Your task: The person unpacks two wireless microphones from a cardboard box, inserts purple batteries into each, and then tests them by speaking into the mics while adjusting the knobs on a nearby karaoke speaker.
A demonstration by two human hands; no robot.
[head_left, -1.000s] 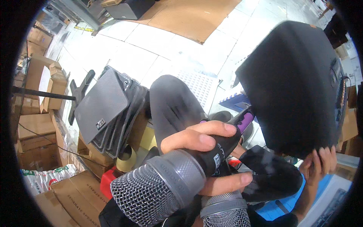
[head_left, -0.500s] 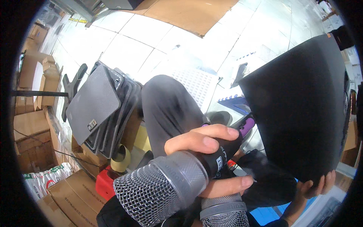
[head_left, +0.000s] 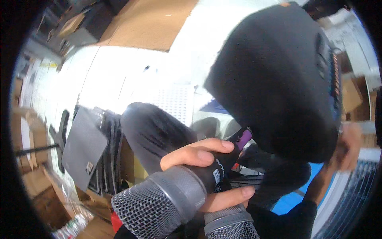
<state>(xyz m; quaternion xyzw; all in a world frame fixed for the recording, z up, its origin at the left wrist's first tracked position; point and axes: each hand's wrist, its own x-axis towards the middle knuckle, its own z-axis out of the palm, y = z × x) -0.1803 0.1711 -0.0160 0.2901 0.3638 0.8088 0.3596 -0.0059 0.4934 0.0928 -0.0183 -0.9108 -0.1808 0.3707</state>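
My left hand (head_left: 193, 156) is closed round two handheld microphones. One microphone (head_left: 159, 201) has a silver mesh head toward the lower left, a black body and a purple tail end. The second microphone (head_left: 230, 224) shows its silver head below my fingers; much of its body is hidden. To the right, a large black cabinet, apparently a speaker (head_left: 274, 79), stands tilted, with a row of controls or sockets along its right side. My right hand (head_left: 350, 146) is at the cabinet's lower right edge, its fingers smeared by motion, so their grip is unclear.
My bent knee (head_left: 153, 123) rises in the middle. Left of it lean several grey mesh-faced panels (head_left: 85, 147) beside a black stand (head_left: 59, 133). Cardboard boxes (head_left: 51, 203) fill the lower left. A flat brown cardboard sheet (head_left: 149, 26) lies on the white tiled floor (head_left: 119, 75).
The head view has shifted. The black cabinet has turned, showing more of its right side, and my right hand has moved up along its edge. My left hand keeps the two microphones.
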